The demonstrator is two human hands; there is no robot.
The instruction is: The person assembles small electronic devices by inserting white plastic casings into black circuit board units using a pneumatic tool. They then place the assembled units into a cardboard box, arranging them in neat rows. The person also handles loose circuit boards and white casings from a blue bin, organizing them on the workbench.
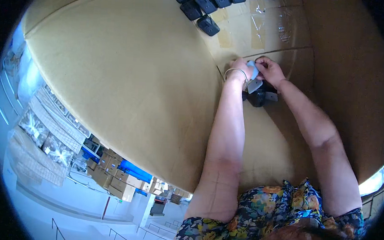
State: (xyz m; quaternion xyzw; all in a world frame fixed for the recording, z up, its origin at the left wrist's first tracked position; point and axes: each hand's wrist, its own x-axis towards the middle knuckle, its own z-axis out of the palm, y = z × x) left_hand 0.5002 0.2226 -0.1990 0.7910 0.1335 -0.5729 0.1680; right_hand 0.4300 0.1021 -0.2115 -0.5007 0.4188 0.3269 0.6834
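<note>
A small light-blue piece point(253, 70), like a cloth or soft sheet, is between my two hands. My left hand point(240, 69), with a bangle at its wrist, is closed on it from the left. From the right, my right hand point(272, 73) pinches at its edge. Just below my hands are a whitish flat piece point(255, 86) with a dark dot, a rounded black object point(257, 98) and another pale flat piece point(271, 96). They lie partly behind my hands and wrists, and their exact kind cannot be made out.
Several black box-shaped devices point(207, 3) stand in rows at the far side, one point(208, 25) nearer than the others. Tall brown cardboard walls point(129, 74) surround my arms. Clear tape point(257, 26) crosses the far cardboard. Outside, at lower left, are stacked cartons point(112, 170).
</note>
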